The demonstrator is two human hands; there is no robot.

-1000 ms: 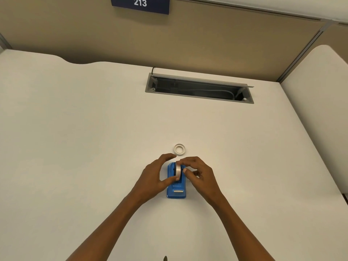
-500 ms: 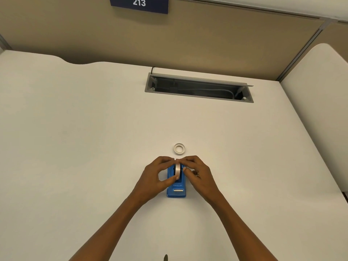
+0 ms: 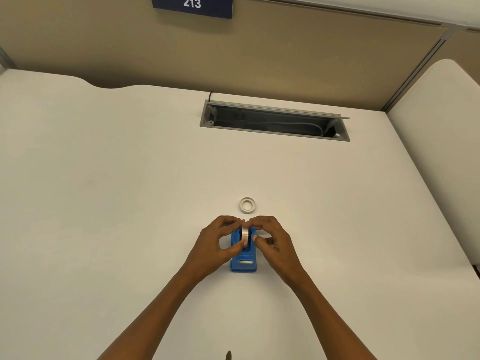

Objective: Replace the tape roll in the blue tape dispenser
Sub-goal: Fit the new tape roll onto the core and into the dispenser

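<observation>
A blue tape dispenser (image 3: pixel 243 265) stands on the white desk (image 3: pixel 117 203), its metal cutter toward me. A tape roll (image 3: pixel 245 234) sits upright in the dispenser's slot. My left hand (image 3: pixel 217 245) pinches the roll from the left, thumb low and fingers curled over its top. From the right, my right hand (image 3: pixel 272 241) grips the same roll, fingertips meeting the left hand's above it. Just beyond the hands, a second small white roll (image 3: pixel 247 204) lies flat on the desk, apart from them.
A grey open cable tray (image 3: pixel 275 121) is recessed in the desk far behind the dispenser. A tan partition wall with a "213" sign (image 3: pixel 192 5) rises at the back. Another white desk surface (image 3: pixel 441 152) adjoins on the right.
The fingers of both hands have closed over the top of the roll in the dispenser; a second ago the left hand's fingers were spread wider. The dispenser stayed put.
</observation>
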